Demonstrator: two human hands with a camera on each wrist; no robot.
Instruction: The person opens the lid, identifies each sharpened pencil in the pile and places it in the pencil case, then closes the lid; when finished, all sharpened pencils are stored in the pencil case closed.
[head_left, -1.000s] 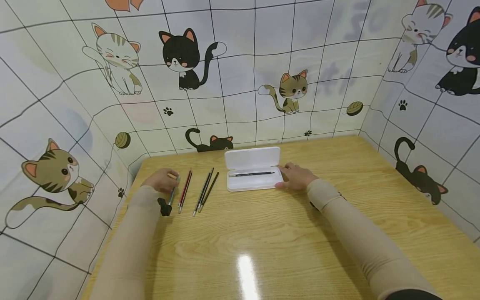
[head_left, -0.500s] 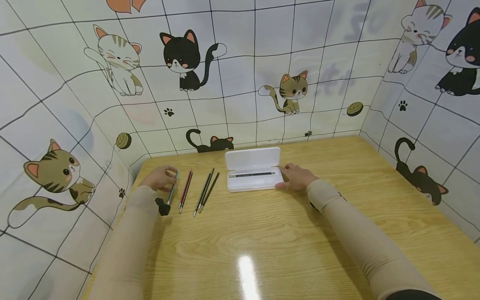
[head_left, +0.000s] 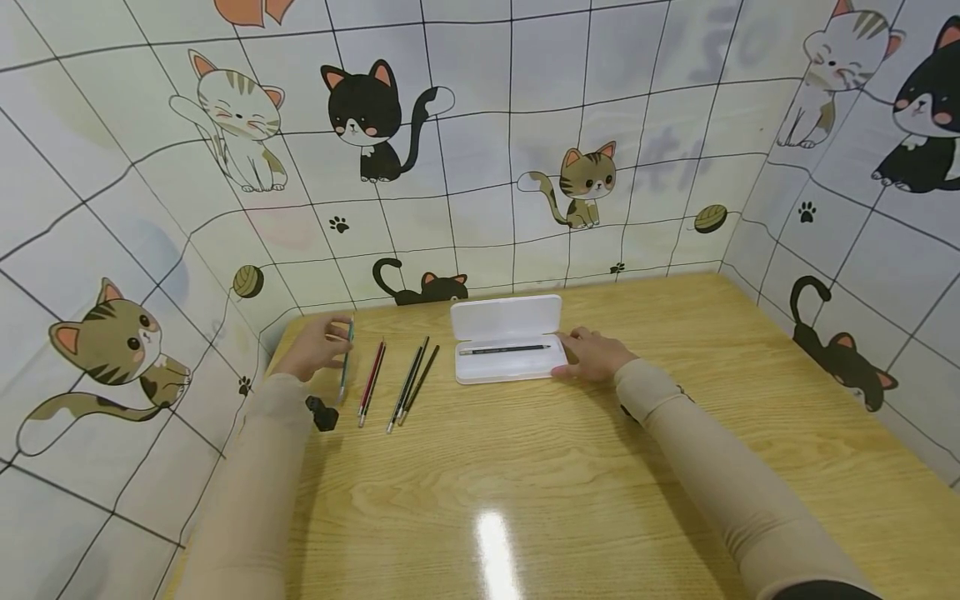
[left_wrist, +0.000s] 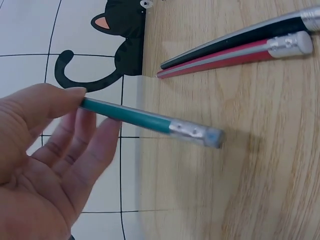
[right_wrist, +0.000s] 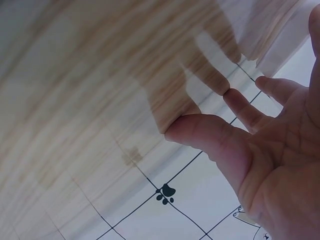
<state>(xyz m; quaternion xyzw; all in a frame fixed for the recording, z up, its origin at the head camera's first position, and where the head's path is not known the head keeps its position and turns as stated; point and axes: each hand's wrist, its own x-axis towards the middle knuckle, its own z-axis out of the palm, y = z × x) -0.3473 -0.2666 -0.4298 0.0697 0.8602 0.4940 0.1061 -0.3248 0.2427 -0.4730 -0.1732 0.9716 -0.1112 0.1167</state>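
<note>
My left hand (head_left: 311, 346) pinches a teal pencil (left_wrist: 137, 117) between thumb and fingers at the table's left side. In the left wrist view its metal band and eraser end point away from the hand, over the wood. An open white pencil case (head_left: 506, 367) stands at the middle back with its lid tipped up. One dark pencil (head_left: 504, 350) lies lengthwise in it. My right hand (head_left: 592, 354) rests at the case's right end, fingers loosely extended. Its thumb (right_wrist: 200, 132) touches the tabletop in the right wrist view.
Beside the left hand lie a red and a black pencil (head_left: 371, 383) close together. Several dark pencils (head_left: 412, 383) lie between them and the case. A cat-patterned wall covering (head_left: 480, 167) borders the wooden table (head_left: 570, 483) behind and at both sides.
My left hand has shifted slightly away from me and left, with the teal pencil moving along in it. The right hand and the case have stayed in place.
</note>
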